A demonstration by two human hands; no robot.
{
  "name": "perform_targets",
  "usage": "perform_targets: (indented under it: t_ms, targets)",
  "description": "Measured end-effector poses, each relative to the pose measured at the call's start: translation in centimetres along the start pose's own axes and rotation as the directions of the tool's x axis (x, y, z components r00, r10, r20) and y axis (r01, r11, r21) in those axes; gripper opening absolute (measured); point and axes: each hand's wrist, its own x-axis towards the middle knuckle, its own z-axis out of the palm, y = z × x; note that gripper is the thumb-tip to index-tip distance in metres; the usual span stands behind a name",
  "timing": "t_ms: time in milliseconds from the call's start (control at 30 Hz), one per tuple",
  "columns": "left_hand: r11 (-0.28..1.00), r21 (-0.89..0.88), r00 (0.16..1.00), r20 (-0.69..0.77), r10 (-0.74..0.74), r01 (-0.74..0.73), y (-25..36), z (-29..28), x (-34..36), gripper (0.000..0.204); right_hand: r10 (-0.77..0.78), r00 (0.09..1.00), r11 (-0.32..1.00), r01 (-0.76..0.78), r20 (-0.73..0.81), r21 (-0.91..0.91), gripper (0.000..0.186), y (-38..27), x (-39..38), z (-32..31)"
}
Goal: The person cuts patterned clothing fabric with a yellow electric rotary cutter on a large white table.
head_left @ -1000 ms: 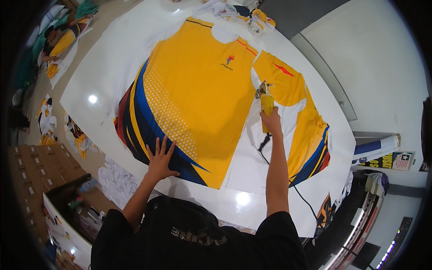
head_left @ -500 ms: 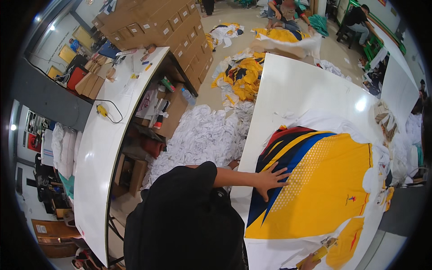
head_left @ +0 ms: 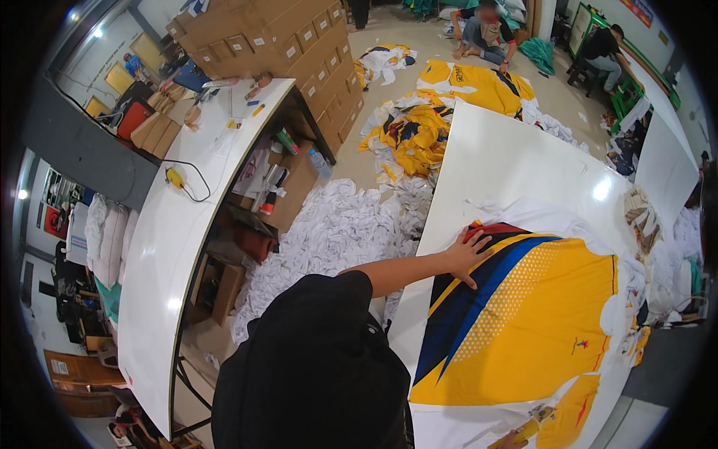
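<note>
Spread over the white tabletop [head_left: 508, 150] lies a printed fabric panel [head_left: 546, 307], yellow with blue, black and red stripes and white dots. My left hand [head_left: 465, 258] rests flat on its striped upper left part, fingers spread. At the bottom edge, my right hand [head_left: 512, 440] is wrapped round a yellow electric fabric cutter [head_left: 529, 428], partly cut off by the frame. The cutter's head is at the white margin [head_left: 471, 419] below the panel, near a smaller yellow piece [head_left: 572, 411]. White fabric [head_left: 538, 213] lies beyond the panel's far edge.
Left stands a long white table [head_left: 161, 262] with a corded yellow tool [head_left: 174, 178]. White scraps [head_left: 321, 239] heap on the floor between the tables, with yellow cloth [head_left: 411, 138] beyond. Cardboard boxes [head_left: 277, 45] are stacked behind. A person [head_left: 486, 34] sits on the floor handling yellow fabric.
My left hand has slid up and away along the striped part of the panel. The view has shifted slightly. The person at the back has laid the yellow fabric flat.
</note>
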Motion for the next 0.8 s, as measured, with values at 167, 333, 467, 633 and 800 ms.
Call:
perform_targets:
  t_ms: [167,333,467,633,800]
  targets:
    - [1.0,0.0,1.0,0.003,-0.014,0.014,0.1,0.2,-0.1,0.134,0.006,1.0,1.0,-0.006,0.004,-0.008,0.1,0.7,0.3,-0.2]
    - [0.999,0.014,0.999,0.036,-0.034,0.033,0.8,-0.3,0.2,0.133,0.01,1.0,1.0,-0.01,0.0,0.017,0.102,2.0,0.9,-0.2]
    - [0.993,0.009,0.99,0.078,-0.12,0.12,1.7,-0.2,-1.3,0.131,-0.155,0.985,0.986,0.16,-0.08,0.051,0.09,2.8,1.5,0.4]
    - [0.973,0.039,0.952,0.201,-0.231,0.228,3.6,-1.4,-2.8,0.132,-0.182,0.983,0.975,0.185,-0.036,0.125,0.081,4.1,3.0,2.3]
    - [0.978,0.014,0.975,0.077,-0.209,0.208,4.9,-0.4,0.4,0.124,-0.326,0.938,0.905,0.346,-0.12,0.246,0.07,9.6,5.5,5.1]
